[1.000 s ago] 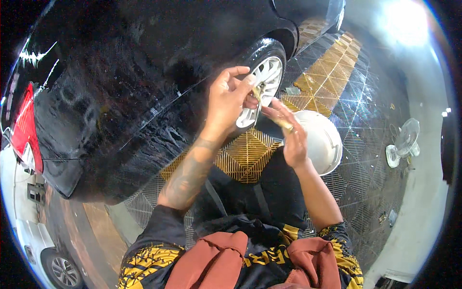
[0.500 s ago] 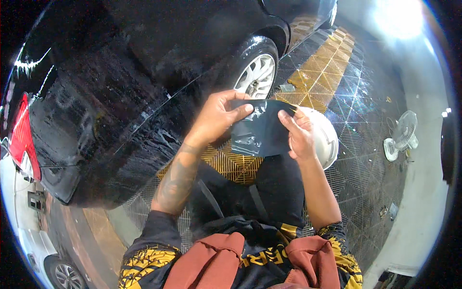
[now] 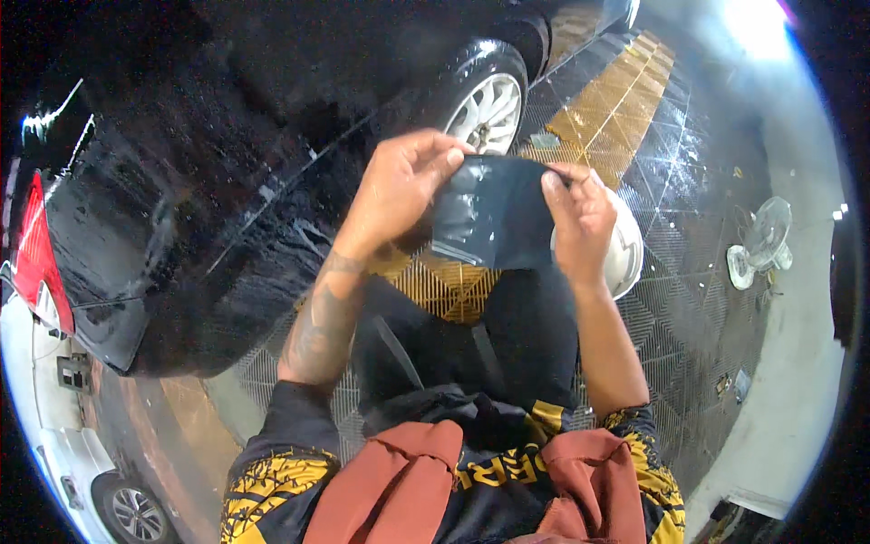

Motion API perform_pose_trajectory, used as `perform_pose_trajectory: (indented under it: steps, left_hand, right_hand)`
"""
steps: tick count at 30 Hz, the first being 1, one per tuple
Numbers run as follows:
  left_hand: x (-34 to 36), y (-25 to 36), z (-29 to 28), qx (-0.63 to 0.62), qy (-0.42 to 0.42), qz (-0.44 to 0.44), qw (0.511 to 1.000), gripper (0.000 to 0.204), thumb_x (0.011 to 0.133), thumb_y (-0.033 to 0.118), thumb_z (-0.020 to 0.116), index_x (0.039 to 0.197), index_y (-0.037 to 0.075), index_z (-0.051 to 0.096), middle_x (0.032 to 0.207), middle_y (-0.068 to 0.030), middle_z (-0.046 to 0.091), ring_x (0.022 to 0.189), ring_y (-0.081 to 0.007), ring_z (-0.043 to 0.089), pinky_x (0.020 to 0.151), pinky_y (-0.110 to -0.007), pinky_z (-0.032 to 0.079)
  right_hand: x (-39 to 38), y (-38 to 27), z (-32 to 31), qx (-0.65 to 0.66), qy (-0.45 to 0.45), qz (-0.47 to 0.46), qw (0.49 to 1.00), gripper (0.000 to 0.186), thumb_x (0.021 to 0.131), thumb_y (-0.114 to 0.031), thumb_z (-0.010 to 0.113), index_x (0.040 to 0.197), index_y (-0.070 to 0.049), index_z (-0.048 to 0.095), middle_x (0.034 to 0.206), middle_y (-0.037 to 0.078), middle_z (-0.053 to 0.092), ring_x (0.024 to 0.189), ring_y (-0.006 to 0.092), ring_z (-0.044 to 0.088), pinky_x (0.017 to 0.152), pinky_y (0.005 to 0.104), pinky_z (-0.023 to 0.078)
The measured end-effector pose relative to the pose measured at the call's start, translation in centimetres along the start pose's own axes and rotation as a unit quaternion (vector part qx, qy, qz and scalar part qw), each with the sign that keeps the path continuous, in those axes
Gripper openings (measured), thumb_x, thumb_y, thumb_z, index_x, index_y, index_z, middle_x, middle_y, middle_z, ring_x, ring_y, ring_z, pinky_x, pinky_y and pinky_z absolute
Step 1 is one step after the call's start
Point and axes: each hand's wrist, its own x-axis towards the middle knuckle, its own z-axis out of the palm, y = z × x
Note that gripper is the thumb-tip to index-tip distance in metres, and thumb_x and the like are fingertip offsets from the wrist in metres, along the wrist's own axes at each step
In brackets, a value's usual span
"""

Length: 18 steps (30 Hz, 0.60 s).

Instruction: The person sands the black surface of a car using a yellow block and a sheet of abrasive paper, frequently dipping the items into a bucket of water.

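Between my hands hangs a dark, glossy sheet of film (image 3: 494,213), roughly square, with light shining off wrinkles on its left half. My left hand (image 3: 403,177) pinches its upper left corner between thumb and fingers. The upper right corner is gripped the same way by my right hand (image 3: 584,213). A black car (image 3: 217,145) with a wet, streaked surface fills the left and far side, and its white-spoked wheel (image 3: 489,113) stands just beyond the sheet. Partly behind my right hand is a white round bucket (image 3: 625,249).
Grid tiles (image 3: 680,317) in grey and yellow cover the floor. At the right, a white fan (image 3: 766,240) stands near the pale wall (image 3: 807,363). The car's red tail light (image 3: 41,258) is at far left. A white car (image 3: 86,480) is parked at the lower left.
Both hands have raised the sheet away from me, toward the wheel. My right hand has shifted slightly right, and the sheet looks more stretched out along its top edge.
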Motion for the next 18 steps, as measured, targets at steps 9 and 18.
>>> perform_pose_trajectory:
  steps: [9,18]
  left_hand:
    - [-2.1,-1.8,2.7,-0.304,-0.051,-0.057,0.95,0.107,0.076,-0.007,0.076,0.157,0.014,0.009,0.129,-0.0205,0.054,0.105,-0.0227,0.064,0.09,-0.034,0.053]
    - [-3.6,-1.8,1.1,0.117,-0.083,0.234,0.962,0.044,0.079,0.003,0.075,0.122,0.005,0.064,0.159,-0.0184,0.026,0.141,-0.0293,0.035,0.112,-0.043,0.033]
  right_hand:
    - [1.5,1.0,-0.5,-0.055,0.019,-0.015,0.998,0.013,0.097,-0.007,0.06,0.108,0.001,0.06,0.08,-0.003,0.057,0.069,0.002,0.047,0.061,0.0178,0.039]
    - [1.5,2.2,-2.3,0.059,-0.129,0.322,0.936,0.018,0.095,-0.012,0.06,0.113,-0.007,0.058,0.09,0.005,0.066,0.074,0.0081,0.061,0.064,0.0217,0.048]
